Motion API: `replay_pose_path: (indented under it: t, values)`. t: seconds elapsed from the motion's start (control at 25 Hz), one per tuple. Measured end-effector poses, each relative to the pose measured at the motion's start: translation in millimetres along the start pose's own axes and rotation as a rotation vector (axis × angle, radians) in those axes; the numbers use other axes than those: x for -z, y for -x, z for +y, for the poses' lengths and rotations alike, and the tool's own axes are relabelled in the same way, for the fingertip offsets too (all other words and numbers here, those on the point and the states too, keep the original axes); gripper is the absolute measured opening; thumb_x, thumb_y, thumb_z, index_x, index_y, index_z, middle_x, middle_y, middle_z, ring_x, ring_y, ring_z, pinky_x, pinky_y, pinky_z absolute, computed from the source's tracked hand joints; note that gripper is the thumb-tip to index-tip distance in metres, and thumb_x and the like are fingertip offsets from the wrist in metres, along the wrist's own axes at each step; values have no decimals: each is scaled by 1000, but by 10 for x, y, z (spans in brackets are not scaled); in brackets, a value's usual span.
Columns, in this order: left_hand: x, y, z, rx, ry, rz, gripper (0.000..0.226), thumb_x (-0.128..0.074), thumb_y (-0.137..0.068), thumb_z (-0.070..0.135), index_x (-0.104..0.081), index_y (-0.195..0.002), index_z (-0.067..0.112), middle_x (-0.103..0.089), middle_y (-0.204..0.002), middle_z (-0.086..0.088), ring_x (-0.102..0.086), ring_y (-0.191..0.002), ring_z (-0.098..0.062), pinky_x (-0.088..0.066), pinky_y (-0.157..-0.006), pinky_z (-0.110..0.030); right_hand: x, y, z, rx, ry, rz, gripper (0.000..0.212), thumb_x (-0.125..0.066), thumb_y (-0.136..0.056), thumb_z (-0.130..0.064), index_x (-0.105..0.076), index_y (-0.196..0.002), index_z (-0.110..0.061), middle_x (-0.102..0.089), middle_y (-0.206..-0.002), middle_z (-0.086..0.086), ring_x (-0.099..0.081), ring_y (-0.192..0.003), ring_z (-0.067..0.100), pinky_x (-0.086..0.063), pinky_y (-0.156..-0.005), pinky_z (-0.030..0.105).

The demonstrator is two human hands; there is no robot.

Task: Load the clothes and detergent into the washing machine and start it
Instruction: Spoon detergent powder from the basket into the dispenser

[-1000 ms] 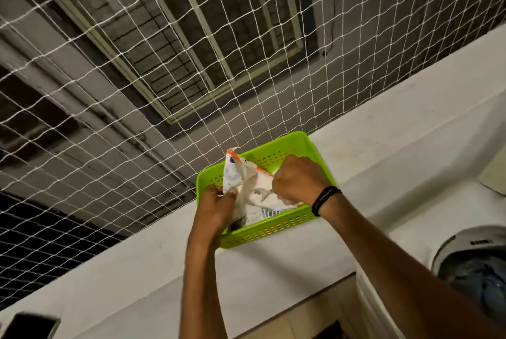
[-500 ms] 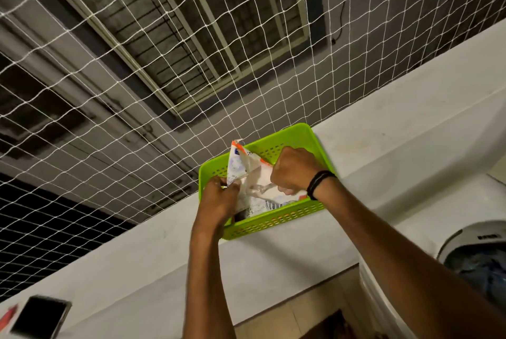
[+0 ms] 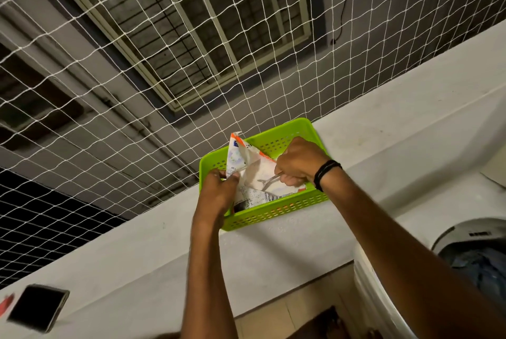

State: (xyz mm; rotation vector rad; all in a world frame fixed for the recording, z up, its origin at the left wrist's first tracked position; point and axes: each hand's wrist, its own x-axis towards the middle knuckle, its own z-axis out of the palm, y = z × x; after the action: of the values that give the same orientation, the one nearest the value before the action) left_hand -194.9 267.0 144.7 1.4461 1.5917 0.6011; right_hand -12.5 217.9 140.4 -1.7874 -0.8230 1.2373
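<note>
- Both hands are at work inside the basket. The left hand point(image 3: 219, 190) pinches the near-left edge of the detergent packet point(image 3: 254, 169), thumb and fingers closed on the wrapper, and seems to be holding its mouth apart.
- The right hand point(image 3: 298, 163) is curled round the handle of what looks like a small metal spoon point(image 3: 269, 181), whose bowl points down into the pale powder in the packet. A black wristband point(image 3: 327, 174) sits on that wrist.
- The packet stands tilted in the green basket point(image 3: 273, 214), with its orange-edged corner poking up past the far rim.
- The basket rests on a pale ledge point(image 3: 383, 125), just in front of the white netting point(image 3: 137, 92) that closes off the opening behind it.
- The washing machine point(image 3: 465, 232) sits low on the right, well apart from the basket. Blue clothes point(image 3: 479, 264) lie in its drum, so I'd say the loading is done.
- A dark flat object point(image 3: 38, 307), perhaps a phone, lies blurred at the far left of the ledge.
- The step in hand looks like scooping detergent. I can't tell whether the spoon is filled yet.
- Next, the spoon needs lifting out level and carrying right and down to the drum without spilling. The left hand should keep the packet from tipping as the spoon comes out.
</note>
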Motion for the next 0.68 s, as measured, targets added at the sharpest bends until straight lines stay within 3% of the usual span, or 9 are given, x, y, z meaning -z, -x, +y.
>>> replay_pose_path:
  t: [0.16,0.32,0.4,0.48,0.52,0.64,0.68]
  values:
    - [-3,24,16,8,16,5,15,-62,-96,31,-55,-87,21,-69,-96,-9,-70,-93,-28,-61,-82,-45,81,84,-59,33,-23,53,10,-60,-73,-2,-64,-64,1,-54,-38,5,-49,-35,22,-39,-44,23]
    - [-23,50,33,-21,4,10,14,-64,-95,27,-56,-91,16,-72,-98,-17,-72,-88,-32,-61,-77,-54,214,222,-91,23,-140,93,19,-54,-80,4,-68,-83,17,-55,-35,3,-47,-29,17,-37,-40,20]
    - [-34,71,43,-63,-29,26,16,-67,-93,27,-57,-86,17,-72,-88,-13,-71,-74,-26,-63,-64,-38,258,295,-89,18,-195,93,22,-50,-85,5,-65,-90,20,-56,-35,2,-45,-30,16,-36,-41,22]
    - [-32,106,50,-125,-117,57,17,-69,-91,30,-58,-84,20,-69,-76,-2,-65,-54,-7,-50,-43,-17,291,390,-90,21,-222,102,21,-49,-86,5,-66,-89,17,-59,-40,6,-48,-35,19,-38,-43,24]
    - [-31,120,54,-144,-144,65,16,-70,-90,30,-60,-86,19,-67,-73,1,-62,-48,-2,-46,-40,-15,307,440,-90,29,-224,115,21,-49,-85,5,-67,-87,15,-61,-47,10,-50,-40,21,-41,-45,27]
    - [-45,170,85,-164,-103,37,9,-69,-91,18,-62,-96,16,-73,-86,-7,-69,-63,-14,-56,-56,-26,375,591,-79,53,-210,158,24,-48,-81,6,-71,-84,12,-63,-63,20,-56,-53,25,-48,-53,30]
    - [-55,198,109,-176,-56,40,9,-67,-91,12,-61,-97,17,-72,-90,-6,-70,-64,-14,-58,-54,-26,408,634,-74,57,-207,172,24,-48,-80,6,-71,-84,11,-64,-63,20,-56,-52,24,-49,-53,29]
